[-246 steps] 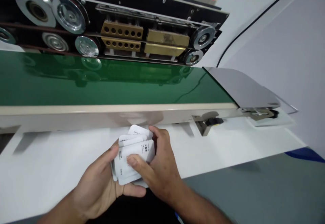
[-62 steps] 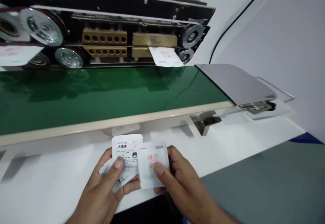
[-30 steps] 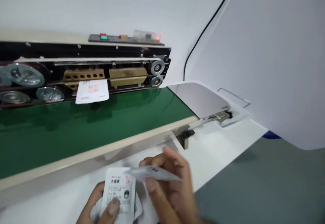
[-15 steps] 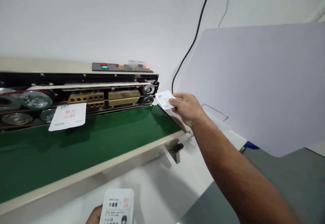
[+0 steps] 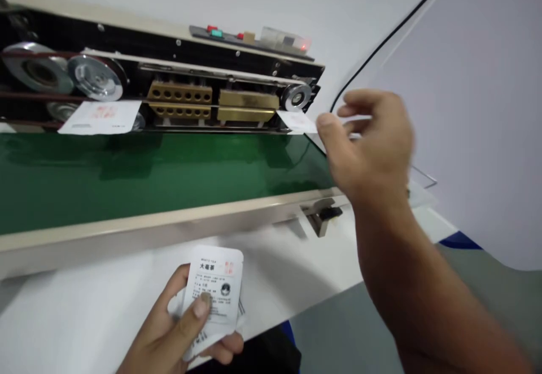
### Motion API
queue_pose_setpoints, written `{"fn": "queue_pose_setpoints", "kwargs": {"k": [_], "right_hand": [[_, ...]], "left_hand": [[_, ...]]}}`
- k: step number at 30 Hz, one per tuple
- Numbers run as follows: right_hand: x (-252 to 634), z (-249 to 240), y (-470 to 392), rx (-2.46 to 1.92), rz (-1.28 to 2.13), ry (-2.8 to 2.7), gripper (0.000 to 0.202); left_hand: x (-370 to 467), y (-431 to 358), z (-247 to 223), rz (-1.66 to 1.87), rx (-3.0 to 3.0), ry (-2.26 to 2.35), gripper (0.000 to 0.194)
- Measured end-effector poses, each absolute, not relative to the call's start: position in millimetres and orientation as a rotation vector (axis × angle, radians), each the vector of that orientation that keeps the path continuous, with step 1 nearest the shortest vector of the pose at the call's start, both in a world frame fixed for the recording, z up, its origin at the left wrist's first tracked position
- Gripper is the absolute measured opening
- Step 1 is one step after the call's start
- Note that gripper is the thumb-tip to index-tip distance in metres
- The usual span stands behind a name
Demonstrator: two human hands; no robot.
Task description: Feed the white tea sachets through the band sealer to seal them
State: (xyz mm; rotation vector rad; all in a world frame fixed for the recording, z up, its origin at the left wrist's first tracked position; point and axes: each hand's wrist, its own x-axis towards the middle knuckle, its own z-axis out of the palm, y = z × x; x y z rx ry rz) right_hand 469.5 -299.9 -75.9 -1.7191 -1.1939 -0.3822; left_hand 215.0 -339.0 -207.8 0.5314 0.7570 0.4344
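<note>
Low in the head view, my left hand [image 5: 173, 320] is closed around a small stack of white tea sachets [image 5: 215, 283], thumb on the printed front. My right hand [image 5: 372, 142], slightly blurred, is off the right end of the band sealer [image 5: 249, 100] with thumb and fingers apart and nothing between them. Just left of its thumb, one white sachet [image 5: 296, 121] has its upper edge at the sealer's right-hand rollers. Further left, another white sachet [image 5: 101, 117] with red print hangs from the sealer's belts over the green conveyor belt [image 5: 190, 165].
Brass blocks and metal wheels [image 5: 97, 77] line the sealer's front. A control panel [image 5: 249, 38] with coloured switches is on top. A black adjustment knob [image 5: 330, 213] juts from the conveyor's front. A black cable [image 5: 389, 40] runs up the wall. The white table's edge lies below.
My right hand has let go of its sachet, which is now at the sealer's rollers. The other sachet has moved left along the sealer. My left hand with its stack has come further into view.
</note>
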Motion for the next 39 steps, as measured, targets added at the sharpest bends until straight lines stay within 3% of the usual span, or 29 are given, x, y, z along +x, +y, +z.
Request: {"fn": "queue_pose_setpoints", "kwargs": {"k": [2,6,9,12,20,25,30,34,39], "right_hand": [[433,-100,-334,-1.605,-0.448,-1.297,0.014],[383,-164,-382,-1.611,0.336,-1.656,0.041],[373,-193,-387,-1.604,0.786,-1.533,0.033],[376,-198,-385,-1.519,0.866,-1.405,0.023],[392,-185,-392,-1.266,1.169,-1.090,0.021],[394,-194,-394,-1.306,0.955,-1.070,0.009],[400,-190,-406,-1.337,0.494,-1.279,0.022],[400,-190,-407,-1.450,0.590,-1.672,0.026],[399,-203,-403,-1.609,0.651,-1.552,0.012]], "left_hand": [[216,-339,-210,0.499,0.502,0.748,0.052],[219,-339,-212,0.555,0.419,0.761,0.047],[220,-339,-213,0.528,0.445,0.818,0.050],[221,-338,-216,0.509,0.504,0.733,0.043],[223,-337,-220,0.444,0.572,0.701,0.029],[223,-336,-221,0.402,0.603,0.704,0.021],[224,-335,-221,0.405,0.607,0.732,0.019],[224,-336,-222,0.426,0.599,0.751,0.020],[223,-337,-225,0.436,0.566,0.814,0.021]]}}
